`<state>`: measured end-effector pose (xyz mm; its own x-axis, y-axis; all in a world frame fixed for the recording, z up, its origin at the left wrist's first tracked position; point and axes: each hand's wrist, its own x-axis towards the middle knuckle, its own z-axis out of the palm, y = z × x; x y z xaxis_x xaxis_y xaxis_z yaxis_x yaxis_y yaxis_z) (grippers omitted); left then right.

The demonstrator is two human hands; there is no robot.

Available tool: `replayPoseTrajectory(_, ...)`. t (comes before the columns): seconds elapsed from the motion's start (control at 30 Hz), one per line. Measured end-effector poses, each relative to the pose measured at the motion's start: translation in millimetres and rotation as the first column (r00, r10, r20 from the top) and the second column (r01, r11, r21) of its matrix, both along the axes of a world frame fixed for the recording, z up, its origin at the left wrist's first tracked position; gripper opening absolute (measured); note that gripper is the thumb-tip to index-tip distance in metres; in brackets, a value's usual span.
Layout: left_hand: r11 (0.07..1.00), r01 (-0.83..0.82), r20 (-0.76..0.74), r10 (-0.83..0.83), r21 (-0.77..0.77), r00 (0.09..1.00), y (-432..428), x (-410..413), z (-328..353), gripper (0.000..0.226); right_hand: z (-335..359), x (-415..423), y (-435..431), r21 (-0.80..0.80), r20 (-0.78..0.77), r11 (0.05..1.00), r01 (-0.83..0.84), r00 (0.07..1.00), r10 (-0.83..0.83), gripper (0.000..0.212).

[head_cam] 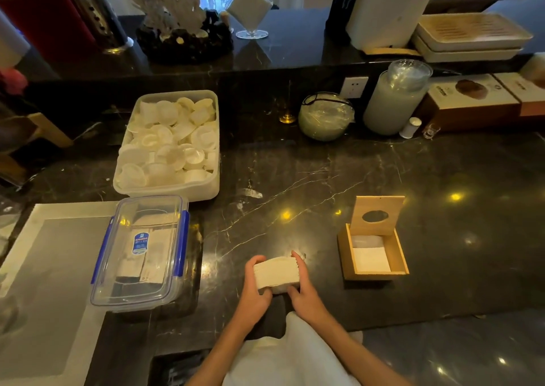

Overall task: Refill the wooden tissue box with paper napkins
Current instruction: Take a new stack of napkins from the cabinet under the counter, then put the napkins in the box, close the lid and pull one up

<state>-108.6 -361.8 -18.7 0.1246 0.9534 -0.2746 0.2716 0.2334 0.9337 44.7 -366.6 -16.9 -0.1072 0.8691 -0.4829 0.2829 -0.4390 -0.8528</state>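
A stack of white paper napkins (276, 274) is held on edge just above the dark marble counter, near its front edge. My left hand (254, 289) grips its left end and my right hand (302, 286) grips its right end. The wooden tissue box (396, 253) stands to the right of my hands, apart from them. Its lid (379, 215), with an oval hole, is tipped up at the back. A few white napkins (370, 257) lie inside the box.
A clear lidded plastic container (141, 253) with blue clips sits to the left. Behind it is a white tub (211, 185) full of white cups. A glass bowl (326, 116), a tall jar (392, 102) and cardboard boxes (472, 102) line the back.
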Motion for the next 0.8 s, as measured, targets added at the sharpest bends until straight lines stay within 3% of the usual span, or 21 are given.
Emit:
replayPoseTrajectory(0.1,0.999,-0.018,-0.016,0.018,-0.047,1.000,2.7,-4.7,-2.3,0.065,1.0,7.7,1.3,0.011,0.018,1.000,-0.004,1.000,0.004,0.061)
replayPoseTrajectory(0.2,0.982,-0.002,0.063,0.014,-0.191,0.998,5.4,-16.0,1.4,0.056,6.7,24.9,1.2,-0.029,0.010,0.999,-0.022,1.000,0.022,0.047)
replayPoseTrajectory(0.4,0.887,0.146,0.310,-0.003,-0.438,0.951,13.4,-10.3,37.3,0.031,33.5,46.7,-5.2,-0.302,-0.251,0.953,0.040,0.960,-0.120,0.041)
replayPoseTrajectory(0.5,0.875,0.218,0.324,-0.075,-0.432,0.943,17.5,2.0,53.6,0.030,47.5,55.3,-10.3,-0.367,-0.319,0.929,0.056,0.930,-0.182,0.044)
replayPoseTrajectory(0.57,0.883,0.263,0.304,-0.147,-0.389,0.941,21.9,8.4,63.4,0.030,60.5,69.8,-12.7,-0.323,-0.255,0.945,0.043,0.958,-0.131,0.053)
replayPoseTrajectory(0.7,0.859,0.418,0.230,-0.361,-0.296,0.904,30.3,23.5,82.1,0.027,97.1,105.3,-13.1,-0.215,-0.184,0.973,-0.082,0.982,0.042,0.064)
replayPoseTrajectory(0.8,0.771,0.595,0.168,-0.571,-0.227,0.804,36.6,41.0,90.4,0.029,119.9,117.7,-7.5,-0.170,-0.117,0.949,-0.265,0.962,0.247,0.061)
